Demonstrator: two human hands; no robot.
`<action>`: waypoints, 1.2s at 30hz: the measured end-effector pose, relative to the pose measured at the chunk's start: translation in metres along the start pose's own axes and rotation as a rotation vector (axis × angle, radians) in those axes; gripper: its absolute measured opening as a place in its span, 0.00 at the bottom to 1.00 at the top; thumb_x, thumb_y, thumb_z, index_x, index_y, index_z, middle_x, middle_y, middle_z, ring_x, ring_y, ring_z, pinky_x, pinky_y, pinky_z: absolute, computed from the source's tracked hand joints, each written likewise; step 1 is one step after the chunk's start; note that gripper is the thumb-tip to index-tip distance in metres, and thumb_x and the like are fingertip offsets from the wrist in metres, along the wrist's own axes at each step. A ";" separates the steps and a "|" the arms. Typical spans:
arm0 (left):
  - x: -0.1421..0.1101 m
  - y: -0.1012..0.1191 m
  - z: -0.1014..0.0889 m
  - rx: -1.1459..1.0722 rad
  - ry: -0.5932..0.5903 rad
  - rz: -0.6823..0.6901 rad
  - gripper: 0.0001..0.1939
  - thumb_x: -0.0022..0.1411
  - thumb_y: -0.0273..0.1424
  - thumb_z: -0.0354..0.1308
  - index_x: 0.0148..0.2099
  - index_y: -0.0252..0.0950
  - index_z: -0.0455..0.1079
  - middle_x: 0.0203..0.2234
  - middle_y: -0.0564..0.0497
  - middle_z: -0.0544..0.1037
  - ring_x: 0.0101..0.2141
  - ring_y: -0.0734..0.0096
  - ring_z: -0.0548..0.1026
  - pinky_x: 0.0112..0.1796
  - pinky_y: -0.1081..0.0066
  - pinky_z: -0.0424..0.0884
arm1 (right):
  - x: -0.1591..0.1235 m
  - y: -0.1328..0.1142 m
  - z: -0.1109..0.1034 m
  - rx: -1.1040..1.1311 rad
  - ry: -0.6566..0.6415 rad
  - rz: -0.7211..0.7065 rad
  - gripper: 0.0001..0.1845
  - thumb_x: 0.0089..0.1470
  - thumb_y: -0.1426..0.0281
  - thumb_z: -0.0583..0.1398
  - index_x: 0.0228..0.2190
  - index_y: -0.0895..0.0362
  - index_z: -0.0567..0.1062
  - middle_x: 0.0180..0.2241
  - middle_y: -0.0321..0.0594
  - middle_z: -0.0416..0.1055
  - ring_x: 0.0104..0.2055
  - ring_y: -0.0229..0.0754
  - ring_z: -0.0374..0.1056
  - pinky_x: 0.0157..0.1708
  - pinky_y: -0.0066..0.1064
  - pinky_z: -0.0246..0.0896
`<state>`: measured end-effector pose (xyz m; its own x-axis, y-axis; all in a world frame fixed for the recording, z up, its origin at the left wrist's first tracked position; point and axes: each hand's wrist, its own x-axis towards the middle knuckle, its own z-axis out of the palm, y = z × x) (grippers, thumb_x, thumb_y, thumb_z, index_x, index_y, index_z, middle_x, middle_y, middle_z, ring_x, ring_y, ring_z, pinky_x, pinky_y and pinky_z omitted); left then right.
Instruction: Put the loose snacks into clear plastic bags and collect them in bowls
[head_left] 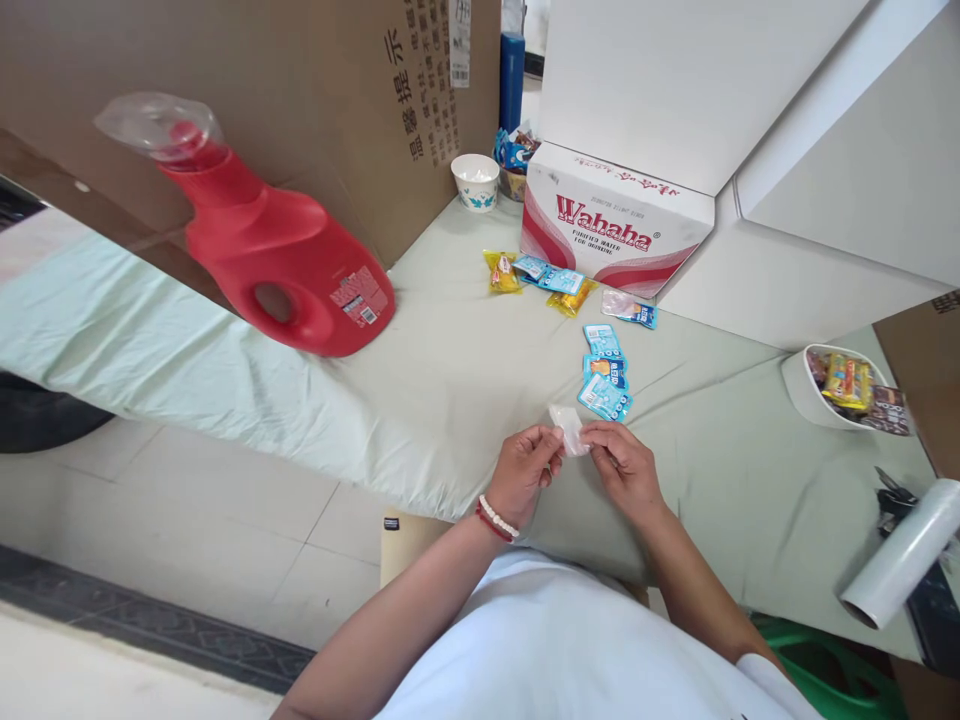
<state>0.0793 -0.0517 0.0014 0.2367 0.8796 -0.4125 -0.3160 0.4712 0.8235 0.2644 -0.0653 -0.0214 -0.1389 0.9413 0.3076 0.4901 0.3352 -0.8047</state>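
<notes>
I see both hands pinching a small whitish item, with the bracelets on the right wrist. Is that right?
Not the wrist: the head view shows the bracelets on the left one. The left hand and right hand do both pinch the small whitish item.

packet [568,430]: whitish | sachets [606,370]: light blue, white | jug [315,250]: red | bowl [477,190]: white, blue-green leaf pattern

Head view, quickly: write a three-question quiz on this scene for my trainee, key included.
1. True or false: the left hand and right hand both hold the pale packet.
2. Which lies closest to that packet?
A) red jug
B) blue sachets
C) white bowl
3. Fill in: the large red word on the front of the carton is ____.

Key: 1. True. 2. B. 3. Wahaha.
</notes>
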 end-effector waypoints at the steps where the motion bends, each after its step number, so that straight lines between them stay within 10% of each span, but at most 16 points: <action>1: -0.002 -0.001 -0.001 0.013 0.000 -0.001 0.27 0.50 0.55 0.70 0.29 0.34 0.70 0.18 0.56 0.69 0.19 0.80 0.62 0.20 0.76 0.52 | -0.001 0.001 0.001 -0.007 0.003 0.002 0.15 0.64 0.71 0.57 0.44 0.43 0.80 0.46 0.40 0.78 0.48 0.46 0.75 0.49 0.43 0.71; 9: -0.003 -0.010 -0.004 0.118 0.009 0.111 0.26 0.48 0.53 0.72 0.29 0.34 0.72 0.18 0.58 0.66 0.21 0.80 0.59 0.24 0.75 0.55 | -0.002 -0.015 -0.010 0.160 -0.089 0.082 0.14 0.62 0.63 0.60 0.47 0.46 0.81 0.57 0.44 0.72 0.58 0.52 0.68 0.55 0.46 0.66; 14: -0.004 -0.014 -0.006 0.102 -0.037 0.145 0.24 0.49 0.50 0.72 0.28 0.34 0.72 0.19 0.58 0.66 0.23 0.79 0.58 0.26 0.74 0.55 | -0.003 -0.024 0.001 0.388 -0.158 0.316 0.12 0.56 0.56 0.67 0.36 0.50 0.80 0.32 0.38 0.74 0.35 0.43 0.69 0.37 0.35 0.66; 19: -0.005 -0.016 -0.018 0.033 -0.076 0.071 0.26 0.48 0.52 0.73 0.29 0.34 0.70 0.18 0.60 0.64 0.21 0.82 0.56 0.24 0.75 0.53 | -0.005 -0.013 0.013 0.729 0.072 0.545 0.19 0.48 0.52 0.72 0.33 0.51 0.78 0.25 0.33 0.71 0.26 0.38 0.64 0.30 0.31 0.62; 30: -0.005 -0.013 -0.010 0.118 -0.030 0.097 0.22 0.52 0.50 0.70 0.32 0.35 0.74 0.20 0.58 0.67 0.22 0.79 0.60 0.25 0.74 0.57 | -0.003 -0.017 0.012 0.485 0.022 0.289 0.06 0.52 0.61 0.71 0.33 0.46 0.84 0.33 0.38 0.71 0.34 0.41 0.67 0.34 0.33 0.63; 36: -0.005 -0.015 -0.014 0.156 -0.033 0.155 0.17 0.54 0.44 0.69 0.30 0.35 0.72 0.22 0.57 0.68 0.24 0.78 0.61 0.28 0.74 0.58 | -0.005 -0.016 0.016 0.604 -0.009 0.408 0.10 0.54 0.57 0.69 0.32 0.50 0.84 0.31 0.38 0.73 0.34 0.40 0.67 0.36 0.33 0.64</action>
<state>0.0695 -0.0621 -0.0143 0.2274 0.9370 -0.2652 -0.2056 0.3123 0.9275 0.2433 -0.0752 -0.0181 -0.0553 0.9953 -0.0794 -0.0559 -0.0824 -0.9950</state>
